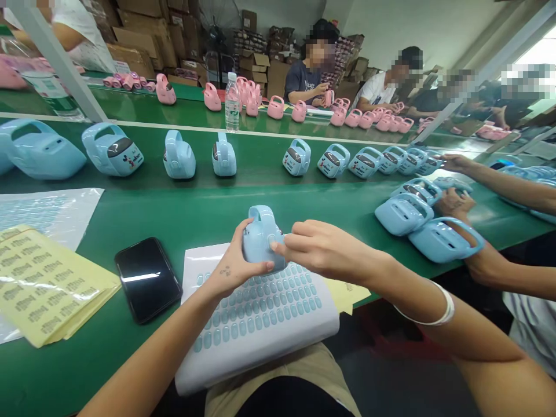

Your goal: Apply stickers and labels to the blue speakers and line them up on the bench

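My left hand [234,263] is wrapped around a small light-blue plastic device with a carrying handle [259,240], holding it above the sheet. Fingers curled in, my right hand [313,249] presses its thumb against the device's side, by a small oval spot. Whether anything is pinched there is hidden. Beneath both hands lies a white sheet of light-blue oval stickers [260,318], its near edge hanging over my lap. A black phone [148,280] rests to the left of the sheet.
Yellow sticker sheets [47,284] lie at the left. More blue devices [332,160] line the green conveyor belt. At the right, a co-worker's hand [456,202] is among blue devices [403,214]. A water bottle [232,104] and pink devices [275,108] stand across the line.
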A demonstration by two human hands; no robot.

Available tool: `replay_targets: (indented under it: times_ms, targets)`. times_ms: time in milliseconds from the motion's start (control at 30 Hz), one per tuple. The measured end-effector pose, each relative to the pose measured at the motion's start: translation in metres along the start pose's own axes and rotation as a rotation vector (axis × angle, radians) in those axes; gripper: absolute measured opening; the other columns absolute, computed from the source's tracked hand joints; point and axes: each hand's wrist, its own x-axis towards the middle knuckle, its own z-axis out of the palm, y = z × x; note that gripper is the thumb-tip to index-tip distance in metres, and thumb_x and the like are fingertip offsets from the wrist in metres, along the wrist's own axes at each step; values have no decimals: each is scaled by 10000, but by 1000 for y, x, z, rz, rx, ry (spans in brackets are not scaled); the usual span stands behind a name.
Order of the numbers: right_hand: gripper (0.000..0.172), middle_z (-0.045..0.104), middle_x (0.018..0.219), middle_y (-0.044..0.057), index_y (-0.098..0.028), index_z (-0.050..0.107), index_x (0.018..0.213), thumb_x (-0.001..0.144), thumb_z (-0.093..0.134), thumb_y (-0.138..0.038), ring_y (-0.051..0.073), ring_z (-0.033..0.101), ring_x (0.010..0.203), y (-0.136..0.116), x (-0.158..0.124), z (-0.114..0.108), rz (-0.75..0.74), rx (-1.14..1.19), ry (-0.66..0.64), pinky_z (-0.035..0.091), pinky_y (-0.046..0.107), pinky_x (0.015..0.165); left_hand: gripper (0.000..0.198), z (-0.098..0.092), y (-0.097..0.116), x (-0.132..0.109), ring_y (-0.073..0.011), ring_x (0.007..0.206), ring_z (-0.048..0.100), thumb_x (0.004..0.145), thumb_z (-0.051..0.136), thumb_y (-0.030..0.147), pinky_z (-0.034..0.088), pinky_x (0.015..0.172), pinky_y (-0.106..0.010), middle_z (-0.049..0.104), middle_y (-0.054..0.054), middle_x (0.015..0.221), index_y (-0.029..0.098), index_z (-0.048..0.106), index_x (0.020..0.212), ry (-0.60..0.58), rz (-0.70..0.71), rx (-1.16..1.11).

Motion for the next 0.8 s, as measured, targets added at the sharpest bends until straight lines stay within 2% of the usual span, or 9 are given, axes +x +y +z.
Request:
replay_targets:
  times_ms: [33, 133, 233, 333, 433, 533, 633, 700, 800]
  targets:
    - [190, 586, 782, 40, -160, 637, 1034, 943, 480, -217, 149, 500, 696, 2, -3, -1, 58, 96, 34, 428, 302, 610, 994, -1, 0, 0, -296, 1143, 486, 548, 832, 347, 423, 929, -398, 451, -115, 1325, 276, 281, 1373, -44, 4, -68]
    - [628, 577, 1158, 118, -237, 504, 1287, 838, 422, -668, 222, 557, 1051, 0, -15, 15, 393, 493, 263, 497, 377, 841, 969, -4, 1, -2, -307, 1155, 496, 527, 832, 399, 432, 930, -385, 503, -93, 1311, 295, 362, 1368, -207, 21, -290]
    - [844, 398, 1416, 148, -283, 260, 1456, 782, 242, -790, 251, 494, 1226, -12, -24, 52, 697, 898, 419, 509, 393, 893, 907, -4, 1, -3, -270, 1001, 574, 547, 807, 479, 495, 791, -347, 533, -72, 1294, 334, 428, 1358, -272, -6, -418]
    - [812, 372, 1434, 159, -280, 201, 1481, 825, 190, -758, 230, 537, 1173, -24, -21, 82, 929, 1032, 527, 494, 414, 931, 827, -1, -1, -4, -139, 708, 569, 658, 733, 533, 505, 629, -287, 549, -30, 1268, 443, 355, 1388, -150, -77, -388]
    - [778, 353, 1434, 162, -267, 330, 1443, 837, 230, -745, 250, 481, 1230, -28, -9, 85, 1094, 968, 589, 417, 482, 1027, 771, 4, -3, -5, -121, 699, 569, 736, 639, 597, 522, 610, -287, 482, -22, 1347, 503, 269, 1405, 9, -62, -249]
    - [811, 328, 1446, 180, -249, 413, 1405, 806, 259, -772, 292, 392, 1311, -26, 2, 69, 1118, 921, 532, 375, 534, 1051, 937, 6, -5, -6, -181, 798, 607, 651, 700, 618, 528, 566, -284, 410, -45, 1410, 484, 197, 1431, 37, 63, -150]
    - [784, 318, 1472, 162, -282, 440, 1383, 788, 304, -775, 291, 435, 1284, -22, 3, 52, 986, 1020, 536, 446, 506, 991, 1045, 1, -2, -5, -144, 677, 593, 557, 821, 396, 448, 427, -201, 581, -24, 1173, 434, 242, 1426, 73, 110, -174]
    - [750, 428, 1406, 144, -300, 460, 1355, 799, 279, -769, 260, 552, 1164, -21, -1, 44, 827, 1187, 651, 531, 451, 878, 901, -3, 1, -3, -147, 622, 596, 531, 802, 375, 445, 414, -196, 654, -4, 944, 351, 426, 1349, 121, 94, -369]
    - [529, 614, 1129, 88, -282, 562, 1210, 882, 359, -645, 199, 639, 968, -28, -3, 38, 745, 1197, 998, 570, 359, 734, 671, -9, 3, -2, -211, 664, 648, 509, 755, 453, 545, 551, -290, 687, 2, 754, 272, 620, 1141, 203, 101, -660]
